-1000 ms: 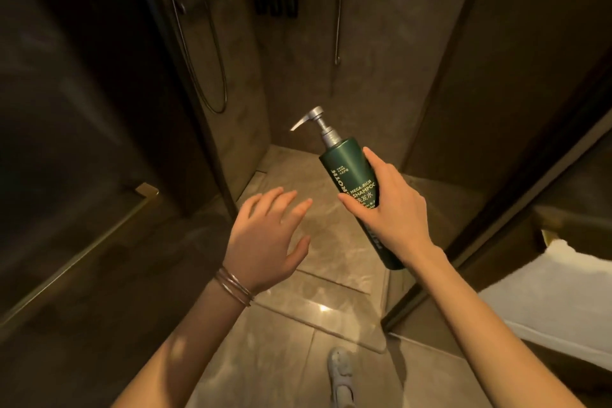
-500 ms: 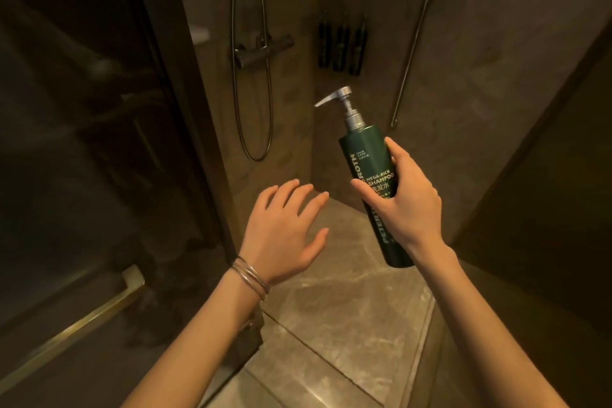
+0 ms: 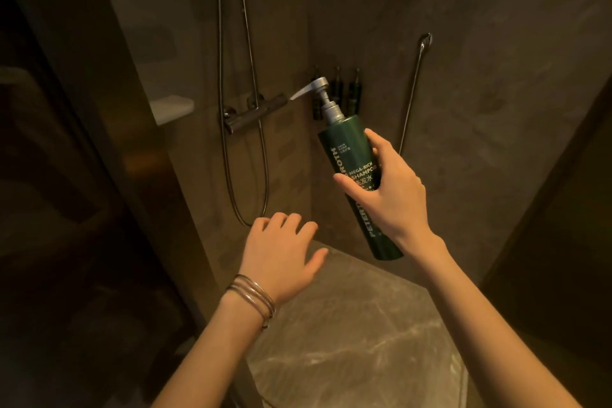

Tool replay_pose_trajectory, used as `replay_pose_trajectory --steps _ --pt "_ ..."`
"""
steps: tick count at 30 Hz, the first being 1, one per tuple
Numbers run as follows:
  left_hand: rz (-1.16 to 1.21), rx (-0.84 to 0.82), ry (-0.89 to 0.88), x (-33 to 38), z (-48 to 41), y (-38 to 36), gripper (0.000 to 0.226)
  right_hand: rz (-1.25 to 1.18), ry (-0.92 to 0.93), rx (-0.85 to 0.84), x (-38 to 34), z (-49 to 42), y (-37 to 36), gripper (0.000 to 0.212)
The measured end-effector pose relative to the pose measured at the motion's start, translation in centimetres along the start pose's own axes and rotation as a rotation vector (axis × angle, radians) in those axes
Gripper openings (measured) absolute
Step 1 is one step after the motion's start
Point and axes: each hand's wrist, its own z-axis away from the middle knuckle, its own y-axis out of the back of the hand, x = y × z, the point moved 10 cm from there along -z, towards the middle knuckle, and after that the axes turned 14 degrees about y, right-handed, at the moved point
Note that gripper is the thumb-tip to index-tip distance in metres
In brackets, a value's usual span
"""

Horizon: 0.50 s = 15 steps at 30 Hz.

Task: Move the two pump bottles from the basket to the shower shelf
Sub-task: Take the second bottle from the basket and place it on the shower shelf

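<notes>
Bottle (image 3: 351, 156): dark green shampoo pump bottle, held in the air inside the shower at about 1 o'clock from frame centre, tilted with its base toward 5 o'clock.
Pump (image 3: 319, 86): silver head at the bottle's upper end, spout pointing to 9 o'clock, overlapping the wall bottles behind it.
Right hand (image 3: 387, 195): was clamped round the bottle's lower half, thumb across the label, fingers wrapped behind.
Left hand (image 3: 281, 248): was empty, fingers spread and slightly curled, palm down, at 7 o'clock from the bottle and apart from it.
Bangles (image 3: 253, 298): several thin ones sat on the left wrist.
Wall bottles (image 3: 353, 93): dark dispensers fixed to the back wall at 12 o'clock, partly hidden by the pump.
Mixer (image 3: 255, 113): dark bar valve at 11 o'clock, on the left wall.
Hose (image 3: 265, 175): hung in a loop below the mixer.
Rail (image 3: 414, 89): slanted bar on the right wall at 1 o'clock.
Floor (image 3: 357, 341): marbled stone, under both forearms.
</notes>
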Motion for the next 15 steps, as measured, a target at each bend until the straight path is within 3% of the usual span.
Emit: replay_pose_trajectory --steps 3,7,15 --pt "0.027 -0.027 0.041 -0.8 -2.4 0.4 0.051 -0.075 0.006 0.014 0.8 -2.3 -1.5 0.075" --pt "0.002 0.070 0.119 -2.5 -5.2 1.0 0.049 -0.180 0.025 -0.003 2.3 -5.9 -4.4 0.074" --pt "-0.108 0.077 0.379 -7.1 -11.8 -0.8 0.056 -0.446 0.164 -0.090 5.0 -14.9 -12.4 0.073"
